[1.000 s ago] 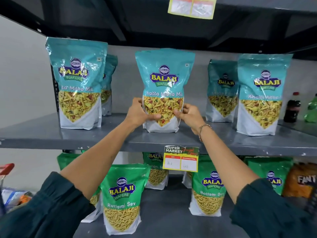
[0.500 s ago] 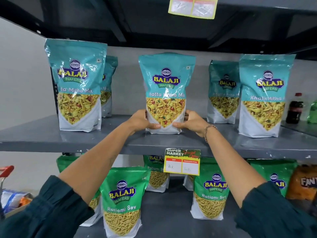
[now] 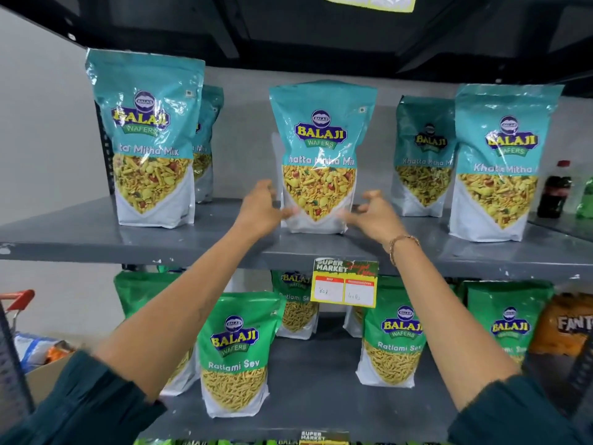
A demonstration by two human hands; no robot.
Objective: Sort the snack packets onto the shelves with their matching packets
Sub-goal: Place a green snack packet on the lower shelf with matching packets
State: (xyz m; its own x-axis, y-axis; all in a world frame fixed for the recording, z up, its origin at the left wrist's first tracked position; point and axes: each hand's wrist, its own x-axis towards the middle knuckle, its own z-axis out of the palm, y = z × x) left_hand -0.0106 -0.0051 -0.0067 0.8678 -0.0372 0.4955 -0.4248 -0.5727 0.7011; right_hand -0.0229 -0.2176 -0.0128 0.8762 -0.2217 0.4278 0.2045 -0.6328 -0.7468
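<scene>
A teal Khatta Mitha Mix packet (image 3: 321,149) stands upright in the middle of the grey upper shelf (image 3: 205,242). My left hand (image 3: 261,208) hovers at its lower left corner with fingers spread, blurred, and touches it lightly or not at all. My right hand (image 3: 372,213) is just off its lower right corner, fingers curled apart, holding nothing. Matching teal packets stand at the left (image 3: 149,136) and the right (image 3: 500,159), with more behind them. Green Ratlami Sev packets (image 3: 236,351) fill the shelf below.
A yellow price tag (image 3: 345,282) hangs from the upper shelf's front edge. Dark soft-drink bottles (image 3: 555,191) stand at the far right. An orange Fanta pack (image 3: 568,322) sits lower right. A trolley with a red handle (image 3: 17,298) holds packets at the lower left.
The teal packet was lowered onto the shelf and now stands by itself. Both hands have let go and drawn slightly away from its sides.
</scene>
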